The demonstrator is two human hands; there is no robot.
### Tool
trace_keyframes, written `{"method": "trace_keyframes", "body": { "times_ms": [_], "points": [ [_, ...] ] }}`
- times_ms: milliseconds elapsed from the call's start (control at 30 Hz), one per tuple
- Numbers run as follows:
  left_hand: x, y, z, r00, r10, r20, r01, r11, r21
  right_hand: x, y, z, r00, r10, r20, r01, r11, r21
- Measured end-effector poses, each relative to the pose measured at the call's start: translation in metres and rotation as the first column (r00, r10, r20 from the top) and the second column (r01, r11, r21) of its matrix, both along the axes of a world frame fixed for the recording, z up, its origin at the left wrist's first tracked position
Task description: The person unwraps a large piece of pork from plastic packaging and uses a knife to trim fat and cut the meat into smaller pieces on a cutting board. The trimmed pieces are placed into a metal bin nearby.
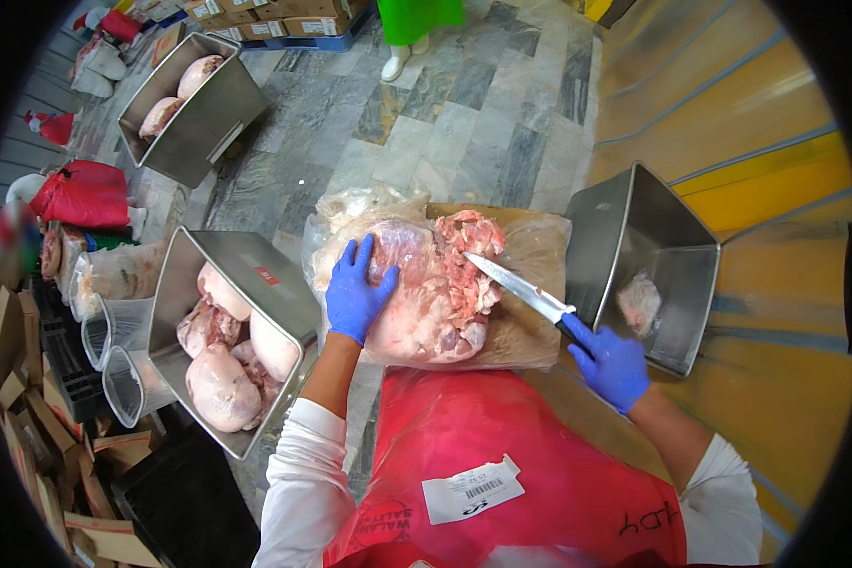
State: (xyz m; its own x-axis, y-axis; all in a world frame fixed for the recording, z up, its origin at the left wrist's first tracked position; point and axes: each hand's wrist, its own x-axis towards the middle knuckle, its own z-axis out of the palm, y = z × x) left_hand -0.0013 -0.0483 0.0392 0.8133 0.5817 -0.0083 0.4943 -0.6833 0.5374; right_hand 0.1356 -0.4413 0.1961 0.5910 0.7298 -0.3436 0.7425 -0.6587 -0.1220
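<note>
A large pale piece of raw meat, with a ragged reddish cut end on its right, lies on clear plastic over a cardboard box in front of me. My left hand, in a blue glove, rests on the meat's upper left with its fingers spread. In my right hand, also gloved in blue, is a knife, gripped by its dark handle. The blade points up and left, and its tip is at the ragged red part of the meat.
Left of the box, a metal bin holds several meat pieces; another metal bin with meat stands farther back. At right, a metal bin contains one small pale piece. Flattened cardboard and a black crate lie lower left. People in aprons are beyond.
</note>
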Motion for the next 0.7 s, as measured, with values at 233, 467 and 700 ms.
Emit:
{"method": "trace_keyframes", "body": {
  "times_ms": [233, 467, 700],
  "points": [
    [-0.003, 0.003, -0.003, 0.999, 0.012, 0.053, -0.012, 1.000, -0.012, 0.028, 0.148, 0.111, 0.961, 0.273, 0.031, -0.241, 0.892, -0.382],
    [-0.007, 0.005, -0.004, 0.994, 0.020, 0.108, -0.014, 0.998, -0.060, 0.035, 0.271, 0.135, 0.946, 0.322, -0.037, -0.264, 0.701, -0.662],
    [-0.008, 0.008, -0.005, 0.994, 0.030, 0.102, -0.020, 0.995, -0.098, 0.030, 0.282, 0.127, 0.955, 0.292, -0.042, -0.237, 0.673, -0.701]
  ]
}}
